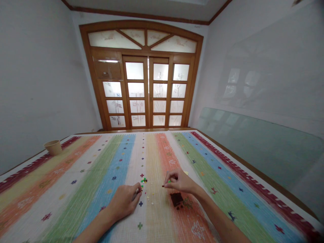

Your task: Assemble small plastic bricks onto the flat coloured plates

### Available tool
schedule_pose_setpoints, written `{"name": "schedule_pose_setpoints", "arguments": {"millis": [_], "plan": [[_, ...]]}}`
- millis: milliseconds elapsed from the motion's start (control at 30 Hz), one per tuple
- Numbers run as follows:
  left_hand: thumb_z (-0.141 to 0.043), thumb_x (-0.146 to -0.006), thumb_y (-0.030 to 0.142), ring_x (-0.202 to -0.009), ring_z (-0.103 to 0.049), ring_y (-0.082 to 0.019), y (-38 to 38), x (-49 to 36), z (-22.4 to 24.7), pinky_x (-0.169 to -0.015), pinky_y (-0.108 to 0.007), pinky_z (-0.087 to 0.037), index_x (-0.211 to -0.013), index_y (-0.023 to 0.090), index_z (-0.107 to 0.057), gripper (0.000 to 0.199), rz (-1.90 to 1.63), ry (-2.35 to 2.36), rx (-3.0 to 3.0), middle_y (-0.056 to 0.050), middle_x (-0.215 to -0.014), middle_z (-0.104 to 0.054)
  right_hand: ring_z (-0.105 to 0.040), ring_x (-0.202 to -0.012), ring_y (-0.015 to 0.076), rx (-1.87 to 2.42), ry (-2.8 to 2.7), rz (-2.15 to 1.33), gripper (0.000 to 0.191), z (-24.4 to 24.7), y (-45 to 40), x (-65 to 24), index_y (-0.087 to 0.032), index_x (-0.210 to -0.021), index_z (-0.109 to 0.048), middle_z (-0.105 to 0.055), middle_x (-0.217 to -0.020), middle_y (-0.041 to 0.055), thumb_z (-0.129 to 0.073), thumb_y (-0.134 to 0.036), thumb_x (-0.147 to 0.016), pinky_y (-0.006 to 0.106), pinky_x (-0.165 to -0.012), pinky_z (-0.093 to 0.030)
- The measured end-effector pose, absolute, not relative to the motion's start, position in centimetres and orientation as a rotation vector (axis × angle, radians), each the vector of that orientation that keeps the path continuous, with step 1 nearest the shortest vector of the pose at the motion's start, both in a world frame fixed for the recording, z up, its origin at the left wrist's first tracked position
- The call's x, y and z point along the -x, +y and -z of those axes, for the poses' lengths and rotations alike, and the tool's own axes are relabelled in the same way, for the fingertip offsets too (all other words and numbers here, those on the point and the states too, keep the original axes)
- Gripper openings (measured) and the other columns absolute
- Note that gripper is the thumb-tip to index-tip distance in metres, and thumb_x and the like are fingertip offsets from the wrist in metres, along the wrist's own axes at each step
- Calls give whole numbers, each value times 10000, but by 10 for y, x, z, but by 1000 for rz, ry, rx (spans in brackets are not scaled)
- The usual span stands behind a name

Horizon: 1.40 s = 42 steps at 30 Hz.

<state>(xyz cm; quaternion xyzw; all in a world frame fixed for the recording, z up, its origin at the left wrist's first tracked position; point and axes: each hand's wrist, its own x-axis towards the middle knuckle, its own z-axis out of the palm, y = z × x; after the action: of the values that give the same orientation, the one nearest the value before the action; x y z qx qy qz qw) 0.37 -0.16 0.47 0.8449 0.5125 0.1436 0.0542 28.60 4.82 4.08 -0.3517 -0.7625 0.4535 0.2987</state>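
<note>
My left hand (126, 199) rests on the striped cloth, fingers curled together around something too small to make out. Just beyond its fingertips lies a small cluster of green, yellow and dark pieces (144, 181). My right hand (177, 180) is raised slightly over the orange stripe, thumb and forefinger pinching a tiny dark brown piece (163, 186). Below it lies a dark brown square block (176, 199), with small brown bits and a greenish tangle (187, 203) at its side. Tiny pale pieces (152, 203) are scattered between my hands.
A tan cup (53, 147) stands at the table's far left. The striped tablecloth (101, 168) covers the table. Pale yellow pieces (186, 172) lie behind my right hand. A glass panel (258, 145) leans by the right wall, and wooden doors stand beyond the table.
</note>
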Motion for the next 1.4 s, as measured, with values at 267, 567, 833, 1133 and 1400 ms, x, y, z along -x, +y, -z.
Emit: {"name": "schedule_pose_setpoints", "arguments": {"millis": [267, 567, 833, 1133, 1400], "plan": [[-435, -935, 309, -681, -662, -194, -2, -4, -7, -620, -262, -379, -960, 214, -621, 210, -439, 1553, -2568, -34, -732, -699, -266, -445, 57, 1110, -2296, -1081, 81, -45, 44, -285, -132, -673, -722, -289, -440, -109, -760, -204, -677, 223, -465, -169], [-428, -926, 303, -663, -650, -185, -2, -4, -7, -610, -254, -381, -937, 212, -620, 213, -457, 1541, -2585, -27, -692, -681, -336, -439, 54, 1233, -2500, -1146, 60, -46, 43, -296, -133, -700, -756, -420, -460, -87, -758, -146, -641, 197, -428, -208], [-437, -926, 301, -658, -647, -189, -3, -5, -8, -608, -255, -377, -934, 214, -617, 200, -467, 1541, -2571, -27, -687, -675, -368, -442, 60, 1216, -2628, -1196, 105, -47, 48, -310, -171, -726, -795, -517, -479, -64, -728, -169, -644, 185, -416, -216], [-445, -932, 298, -660, -649, -186, -2, -4, -6, -616, -254, -368, -958, 211, -609, 188, -445, 1536, -2568, -27, -704, -686, -451, -488, 71, 1308, -2711, -1033, 122, -50, 46, -315, -173, -687, -783, -573, -526, -55, -699, -127, -611, 173, -445, -272], [-441, -936, 310, -630, -642, -174, -3, -5, -8, -600, -250, -364, -940, 213, -606, 192, -463, 1528, -2551, -20, -682, -676, -477, -503, 86, 1427, -2748, -917, 84, -41, 51, -320, -161, -633, -747, -569, -532, -55, -699, -127, -573, 182, -461, -300]]}}
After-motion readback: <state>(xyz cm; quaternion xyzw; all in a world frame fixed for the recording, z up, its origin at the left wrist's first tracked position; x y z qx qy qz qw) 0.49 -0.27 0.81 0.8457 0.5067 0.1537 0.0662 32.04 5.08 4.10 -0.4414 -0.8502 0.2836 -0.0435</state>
